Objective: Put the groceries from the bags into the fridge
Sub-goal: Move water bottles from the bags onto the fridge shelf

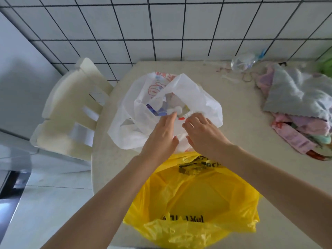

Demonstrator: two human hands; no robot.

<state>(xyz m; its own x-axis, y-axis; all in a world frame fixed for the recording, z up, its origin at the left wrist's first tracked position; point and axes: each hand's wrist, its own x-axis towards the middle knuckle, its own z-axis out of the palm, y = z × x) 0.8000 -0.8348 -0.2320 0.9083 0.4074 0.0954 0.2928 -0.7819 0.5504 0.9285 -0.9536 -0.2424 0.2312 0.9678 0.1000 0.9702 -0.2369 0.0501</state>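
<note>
Left of centre a cream chair (68, 112) stands by the table (242, 126), where the left hand (159, 139) and right hand (204, 133) pinch the white bag (190, 90) mouth at mid-frame, groceries (161, 108) inside, yellow bag (194, 200) below, folded cloths (296, 103) at right.

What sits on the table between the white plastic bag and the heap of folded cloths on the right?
In the head view, bare tabletop separates the white bag from the cloths.
</note>
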